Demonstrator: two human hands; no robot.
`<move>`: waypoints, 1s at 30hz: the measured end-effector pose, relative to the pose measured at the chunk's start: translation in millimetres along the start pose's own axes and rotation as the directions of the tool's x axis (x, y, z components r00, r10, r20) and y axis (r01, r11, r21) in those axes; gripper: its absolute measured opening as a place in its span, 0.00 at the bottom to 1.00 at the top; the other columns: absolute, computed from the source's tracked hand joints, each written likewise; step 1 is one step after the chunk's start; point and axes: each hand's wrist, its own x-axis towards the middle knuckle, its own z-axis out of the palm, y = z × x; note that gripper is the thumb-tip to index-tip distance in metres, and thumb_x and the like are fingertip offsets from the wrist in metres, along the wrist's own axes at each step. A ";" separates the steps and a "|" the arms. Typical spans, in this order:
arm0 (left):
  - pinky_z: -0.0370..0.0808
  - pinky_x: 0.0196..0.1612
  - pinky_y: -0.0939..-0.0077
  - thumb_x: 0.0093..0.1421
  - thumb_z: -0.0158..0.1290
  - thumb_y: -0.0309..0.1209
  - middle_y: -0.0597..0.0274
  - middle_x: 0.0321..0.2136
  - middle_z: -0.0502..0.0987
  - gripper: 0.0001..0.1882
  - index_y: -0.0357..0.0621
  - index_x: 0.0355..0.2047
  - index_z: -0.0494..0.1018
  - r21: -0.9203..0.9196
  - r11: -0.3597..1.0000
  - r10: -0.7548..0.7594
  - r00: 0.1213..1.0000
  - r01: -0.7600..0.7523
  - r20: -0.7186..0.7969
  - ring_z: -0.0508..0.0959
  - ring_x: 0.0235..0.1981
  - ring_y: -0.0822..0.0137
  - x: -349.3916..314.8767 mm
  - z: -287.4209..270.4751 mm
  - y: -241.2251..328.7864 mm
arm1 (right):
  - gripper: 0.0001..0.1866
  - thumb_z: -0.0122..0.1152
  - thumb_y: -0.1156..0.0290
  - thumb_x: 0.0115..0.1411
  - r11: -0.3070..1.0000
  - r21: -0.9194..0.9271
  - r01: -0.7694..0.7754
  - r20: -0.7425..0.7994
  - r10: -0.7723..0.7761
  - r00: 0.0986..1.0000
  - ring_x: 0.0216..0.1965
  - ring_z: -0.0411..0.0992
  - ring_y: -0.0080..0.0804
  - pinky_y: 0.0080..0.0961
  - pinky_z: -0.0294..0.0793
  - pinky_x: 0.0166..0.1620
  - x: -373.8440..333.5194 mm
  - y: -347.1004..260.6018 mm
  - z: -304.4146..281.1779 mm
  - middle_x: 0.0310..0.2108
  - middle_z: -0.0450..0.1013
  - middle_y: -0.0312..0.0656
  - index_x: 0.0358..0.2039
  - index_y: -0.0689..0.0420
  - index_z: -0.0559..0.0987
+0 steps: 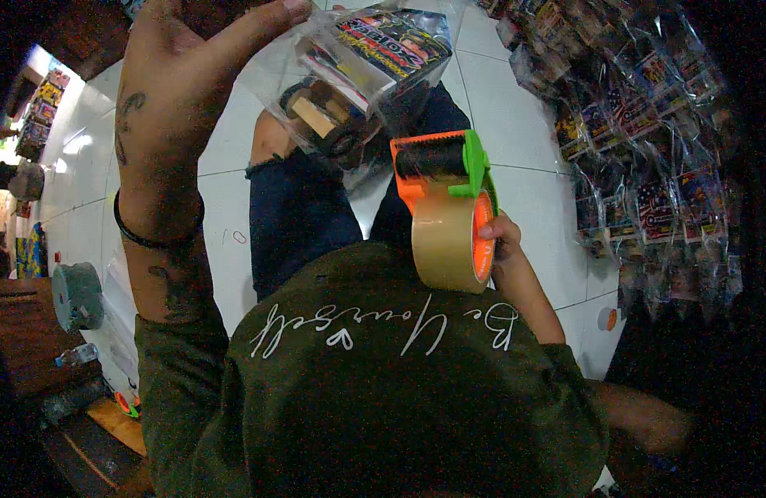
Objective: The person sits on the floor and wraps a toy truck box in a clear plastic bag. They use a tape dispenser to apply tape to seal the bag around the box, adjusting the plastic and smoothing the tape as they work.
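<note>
At the upper left, my left hand (184,62) grips a clear plastic bag (271,75) near its edge; its fingers run out of the picture at the top, and the thumb shows against the plastic. Inside the bag is a printed box (391,50), mostly black and yellow. Beside the box, also under the plastic, lies a dark object with a tan block (312,116). My right hand (505,236) is closed on an orange and green tape dispenser (405,187) with a roll of brown tape. The dispenser is upright, its toothed edge close below the bag.
Many plastic-wrapped printed packs (648,133) are heaped along the right. White floor tiles (512,108) lie beyond my knees. On the left are a grey-green spool (78,296), a plastic bottle (76,355) and another tape dispenser (127,404). A blurred bare limb (640,415) shows at lower right.
</note>
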 end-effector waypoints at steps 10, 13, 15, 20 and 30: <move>0.67 0.51 0.65 0.58 0.49 0.36 0.49 0.41 0.74 0.24 0.37 0.52 0.63 -0.352 0.933 0.255 0.825 -0.073 0.505 0.74 0.43 0.57 9.3 -51.3 7.3 | 0.37 0.65 0.58 0.41 0.408 -0.765 0.499 0.156 -0.635 0.757 0.53 0.64 0.43 0.35 0.61 0.56 -17.4 -81.1 28.1 0.51 0.65 0.51 0.51 0.64 0.69; 0.69 0.48 0.70 0.57 0.51 0.36 0.43 0.41 0.72 0.22 0.38 0.49 0.66 -0.152 0.988 0.053 0.971 -0.017 0.232 0.73 0.45 0.52 -31.2 -6.5 0.0 | 0.33 0.63 0.57 0.41 -0.007 -0.873 0.487 0.385 -0.621 0.682 0.53 0.64 0.43 0.35 0.62 0.55 -23.8 -98.3 36.5 0.51 0.65 0.52 0.47 0.63 0.74; 0.66 0.49 0.68 0.59 0.48 0.48 0.42 0.45 0.71 0.29 0.35 0.50 0.64 0.261 0.925 0.110 0.852 -0.276 0.512 0.73 0.47 0.52 -48.0 9.3 -17.7 | 0.31 0.62 0.57 0.40 -0.116 -0.863 0.492 0.458 -0.590 0.665 0.53 0.64 0.43 0.36 0.62 0.55 -27.0 -102.3 44.7 0.51 0.65 0.52 0.46 0.61 0.75; 0.69 0.34 0.73 0.61 0.47 0.43 0.55 0.24 0.76 0.18 0.38 0.33 0.73 0.099 0.951 -0.245 0.518 0.294 0.820 0.75 0.29 0.64 -54.0 26.9 -42.3 | 0.30 0.58 0.61 0.38 -0.356 -0.792 0.496 0.609 -0.525 0.595 0.50 0.66 0.46 0.38 0.63 0.53 -31.2 -108.8 63.5 0.49 0.66 0.55 0.44 0.61 0.75; 0.66 0.32 0.81 0.62 0.46 0.40 0.70 0.19 0.72 0.16 0.43 0.24 0.74 0.165 0.964 -0.264 0.730 0.207 0.631 0.71 0.26 0.77 -53.9 -2.8 -54.1 | 0.25 0.59 0.66 0.37 -0.601 -0.682 0.417 0.625 -0.182 0.759 0.47 0.70 0.47 0.36 0.71 0.48 -58.3 -128.4 87.9 0.48 0.68 0.54 0.41 0.54 0.80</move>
